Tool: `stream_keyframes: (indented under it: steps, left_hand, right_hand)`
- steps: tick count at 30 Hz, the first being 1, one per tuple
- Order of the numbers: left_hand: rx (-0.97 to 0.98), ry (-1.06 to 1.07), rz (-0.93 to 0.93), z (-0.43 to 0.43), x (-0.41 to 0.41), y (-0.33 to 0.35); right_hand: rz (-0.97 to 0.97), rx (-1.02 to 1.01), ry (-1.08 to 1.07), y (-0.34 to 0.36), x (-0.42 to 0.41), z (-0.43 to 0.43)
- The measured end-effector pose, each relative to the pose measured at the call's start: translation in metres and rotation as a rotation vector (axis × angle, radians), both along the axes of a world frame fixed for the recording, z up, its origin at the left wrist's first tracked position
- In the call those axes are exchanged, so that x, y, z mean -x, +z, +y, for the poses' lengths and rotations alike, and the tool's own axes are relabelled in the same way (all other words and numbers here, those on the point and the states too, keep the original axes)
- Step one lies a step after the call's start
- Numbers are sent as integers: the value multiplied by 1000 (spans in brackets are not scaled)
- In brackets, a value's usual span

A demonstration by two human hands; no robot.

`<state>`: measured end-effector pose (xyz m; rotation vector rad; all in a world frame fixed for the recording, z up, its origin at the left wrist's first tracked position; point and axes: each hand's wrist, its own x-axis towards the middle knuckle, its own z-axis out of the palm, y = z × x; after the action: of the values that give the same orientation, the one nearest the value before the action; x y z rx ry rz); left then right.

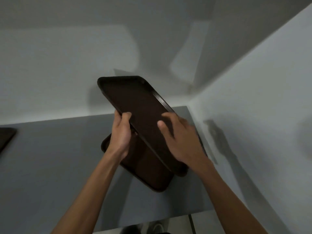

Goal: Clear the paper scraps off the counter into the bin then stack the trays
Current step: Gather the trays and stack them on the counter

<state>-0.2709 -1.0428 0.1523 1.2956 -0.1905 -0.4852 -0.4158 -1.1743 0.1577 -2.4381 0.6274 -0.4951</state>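
The left hand [122,132] grips the long near edge of the upper tray [135,98], thumb curled over the rim and fingers wrapped underneath. The right hand [179,137] is blurred, but its fingers look spread and fairly straight, laid across the tray's face towards the far rim, with the thumb flat on the surface.

The upper tray is a dark brown rectangle with rounded corners and a low raised rim. It is held above the counter [59,157], tilted so that its far end rises against the wall behind.

Beneath it, the lower tray [152,174], the same dark colour and shape, lies flat on the counter at its right end, close to the wall [253,98]. A third tray [5,137] sits on the counter at its left end, only a corner showing. The counter is smooth and grey.
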Motion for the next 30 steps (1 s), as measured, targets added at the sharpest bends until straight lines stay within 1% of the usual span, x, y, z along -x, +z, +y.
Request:
stream_keyframes:
  steps: [2,4,6,7,8,10,13,16,18,20,23,25,27,28,30]
  left_hand:
    - [9,128,38,17,-12,-11]
    - [4,227,106,34,-20,-21]
    - [14,278,164,48,-24,-30]
    - [24,302,173,52,-23,-33]
    - [32,329,159,55,-25,-38]
    - [31,377,111,59,-26,-45]
    - [-3,419,82,63,-29,-58]
    - [0,436,71,61,-34,-73]
    - [36,407,103,55,-37,-85]
    - [60,352,118,53,-40,-93]
    - [78,320,71,71,-63,-96]
    - [5,306,67,88,-98,-93]
    - [-156,222,54,97,-141,-97]
    - [-280,149,8,97,-160,-104]
    - [-617,-46,-188,92,-191,-127]
  right_hand:
    - [12,92,-167,-16,-17,-32]
    - [101,116,-269,-33,-35,-63]
    - [220,-4,-304,-45,-47,-86]
    - [253,-122,-325,-50,-51,-92]
    - [241,-259,-357,-53,-53,-96]
    - [109,-485,-438,-54,-51,-90]
    - [-69,-648,-582,-71,-35,-73]
    - [-193,-816,-695,-95,-23,-45]
    - [-229,-844,-698,-108,-25,-20]
    - [-234,-830,-716,-117,-31,2]
    - [-225,-776,-778,-130,-34,11]
    - [-198,-718,-798,-141,-29,5]
    - [-170,-662,-832,-151,-21,2]
    - [-159,-634,-852,-155,-19,2]
    - [-123,-580,-888,-164,-17,7]
